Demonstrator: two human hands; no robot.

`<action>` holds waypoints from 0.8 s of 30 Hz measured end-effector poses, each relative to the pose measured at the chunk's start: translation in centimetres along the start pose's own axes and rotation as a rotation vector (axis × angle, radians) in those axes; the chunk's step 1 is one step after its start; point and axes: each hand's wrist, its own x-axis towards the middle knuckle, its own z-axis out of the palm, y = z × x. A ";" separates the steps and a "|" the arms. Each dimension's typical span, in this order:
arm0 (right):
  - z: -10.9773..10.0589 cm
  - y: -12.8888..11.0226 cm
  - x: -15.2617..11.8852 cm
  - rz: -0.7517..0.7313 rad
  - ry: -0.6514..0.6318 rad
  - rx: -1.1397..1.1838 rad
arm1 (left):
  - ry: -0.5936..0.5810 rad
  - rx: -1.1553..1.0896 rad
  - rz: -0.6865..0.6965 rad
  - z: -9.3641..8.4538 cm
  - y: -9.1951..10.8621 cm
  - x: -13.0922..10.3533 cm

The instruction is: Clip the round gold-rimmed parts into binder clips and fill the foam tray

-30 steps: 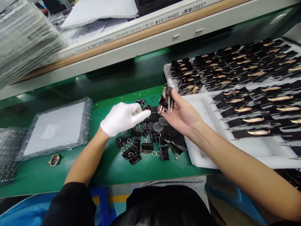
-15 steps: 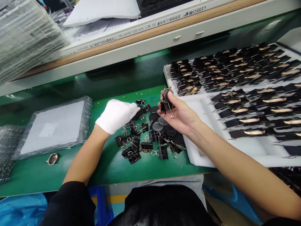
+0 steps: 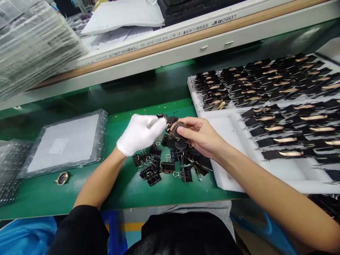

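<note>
A small round, gold-rimmed disc point(image 3: 177, 129) with a black binder clip point(image 3: 170, 121) at its far-left edge is held above the green surface point(image 3: 124, 187), its flat face tilted up toward the camera; being round, it shows no long axis. Loose black clips point(image 3: 162, 164) lie heaped below it, between a clear plastic tray point(image 3: 66, 141) on the left and a white foam tray point(image 3: 225, 173) of clipped parts on the right. A white shelf rail point(image 3: 170, 53) runs behind. The bare right hand point(image 3: 203, 136) is closed on the disc with thumb and fingers; the gloved left hand point(image 3: 139, 132) pinches the clip.
</note>
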 end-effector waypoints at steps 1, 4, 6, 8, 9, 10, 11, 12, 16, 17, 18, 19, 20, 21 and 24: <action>-0.1 0.1 0.0 -0.024 -0.003 -0.014 | -0.035 0.036 -0.011 0.0 0.0 0.0; -0.3 0.4 0.1 -0.059 0.011 -0.029 | -0.061 0.138 -0.062 -0.1 0.1 -0.1; -0.4 0.4 0.1 -0.061 0.024 -0.035 | -0.056 0.169 -0.060 -0.1 0.2 -0.1; -0.3 0.2 0.1 -0.048 0.019 -0.051 | -0.052 0.194 -0.042 0.0 0.2 -0.1; -0.3 0.0 0.1 -0.040 0.016 -0.065 | -0.042 0.208 -0.034 0.1 0.2 0.0; -0.3 -0.1 0.1 -0.035 0.014 -0.083 | -0.025 0.223 -0.029 0.1 0.1 0.0; -0.3 -0.3 0.1 -0.034 0.018 -0.105 | -0.002 0.236 -0.022 0.0 0.0 0.1; -0.3 -0.5 0.1 -0.034 0.029 -0.127 | 0.021 0.241 -0.014 0.0 -0.1 0.2; -0.7 -1.2 0.3 0.037 0.090 -0.139 | 0.092 0.116 -0.007 -0.3 -0.2 0.4; -0.9 -1.4 0.3 0.064 0.091 -0.141 | 0.100 0.069 -0.018 -0.4 -0.2 0.4; -1.0 -1.7 0.4 0.079 0.083 -0.154 | 0.103 0.031 -0.027 -0.5 -0.1 0.4; -1.2 -1.9 0.4 0.080 0.067 -0.181 | 0.100 0.003 -0.027 -0.5 -0.1 0.4; -1.3 -2.0 0.4 0.070 0.048 -0.217 | 0.093 -0.018 -0.013 -0.5 -0.1 0.3; -1.5 -2.2 0.3 0.054 0.030 -0.253 | 0.083 -0.037 0.011 -0.5 -0.2 0.3; -1.9 -2.5 0.2 0.019 0.000 -0.341 | 0.068 -0.108 0.097 -0.3 -0.3 0.1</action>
